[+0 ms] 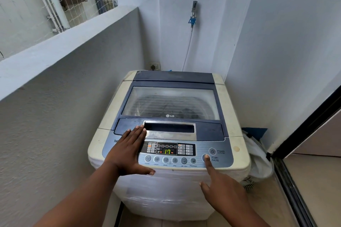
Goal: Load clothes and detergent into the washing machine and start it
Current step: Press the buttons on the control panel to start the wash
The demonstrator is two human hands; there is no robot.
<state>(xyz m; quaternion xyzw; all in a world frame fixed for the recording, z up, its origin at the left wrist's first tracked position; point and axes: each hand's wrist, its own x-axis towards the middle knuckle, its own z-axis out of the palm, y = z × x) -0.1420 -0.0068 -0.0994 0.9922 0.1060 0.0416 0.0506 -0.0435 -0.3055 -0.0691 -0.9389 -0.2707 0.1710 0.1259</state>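
Lower right of the frame: the right hand (223, 188) is extended toward the control panel (199, 150), index finger straight, its tip resting on the round START/PAUSE button (206, 157). The thumb sticks out to the left; the other fingers cannot be made out.

Lower centre-left: the left hand (127, 151) lies flat, fingers straight and close together, palm down on the left end of the control panel. Its fingertips reach the front edge of the lid (171, 103), just beside the chrome-framed lid handle recess (169, 128). It grips nothing.

Centre of the frame: the washing machine (166, 190), a top-loading unit, stands on the floor in a narrow alcove. The lid is closed. The display (167, 151) shows a green "17". A row of round buttons runs below the display; the POWER button (212, 151) sits above START/PAUSE at the right end. Dark clothes (173, 110) are dimly visible through the transparent lid window, inside the drum.

Right of the machine: a white bag (258, 160) stands on the floor, touching the cabinet side.

Upper centre: a wall socket (154, 66) sits just behind the machine. Above it, a tap (193, 14) with a blue fitting is fixed to the wall; a thin hose (188, 49) hangs from it down behind the machine.

Upper left: a parapet wall (70, 42) with netting above.
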